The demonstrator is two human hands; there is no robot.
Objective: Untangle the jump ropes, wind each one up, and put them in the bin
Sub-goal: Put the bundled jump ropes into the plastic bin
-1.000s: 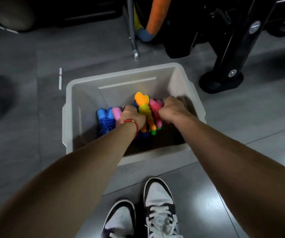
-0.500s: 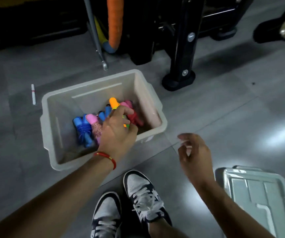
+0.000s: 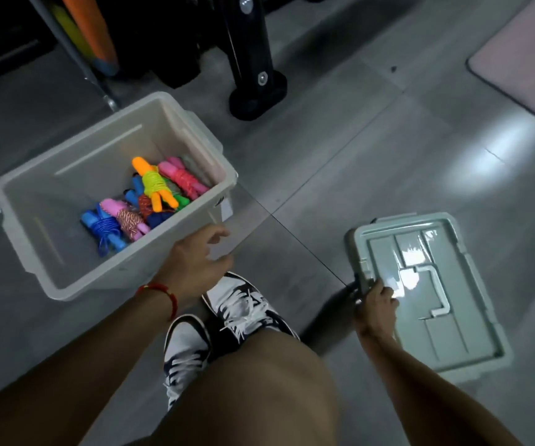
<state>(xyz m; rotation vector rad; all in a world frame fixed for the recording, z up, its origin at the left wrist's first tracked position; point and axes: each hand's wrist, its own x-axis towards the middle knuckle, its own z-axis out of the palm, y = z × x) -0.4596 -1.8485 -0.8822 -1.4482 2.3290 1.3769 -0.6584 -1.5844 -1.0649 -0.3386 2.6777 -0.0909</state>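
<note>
Hidden: right hand [image 3: 376,304] fingertips lie under the lid [image 3: 427,291] edge it grasps | Ropes [image 3: 143,204]: wound, bright bundles inside bin [image 3: 50,175], some overlapping | Left hand [image 3: 195,262]: relaxed, empty, beside bin's near corner.

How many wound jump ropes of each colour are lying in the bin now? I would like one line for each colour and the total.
Blue jump rope: 1
Pink-handled rope with red and white cord: 1
Orange-handled rope with yellow cord: 1
Pink-red rope: 1
Total: 4 clearly countable in the bin. More blue, red and green pieces show beneath, but I cannot tell how many ropes they are.
</note>
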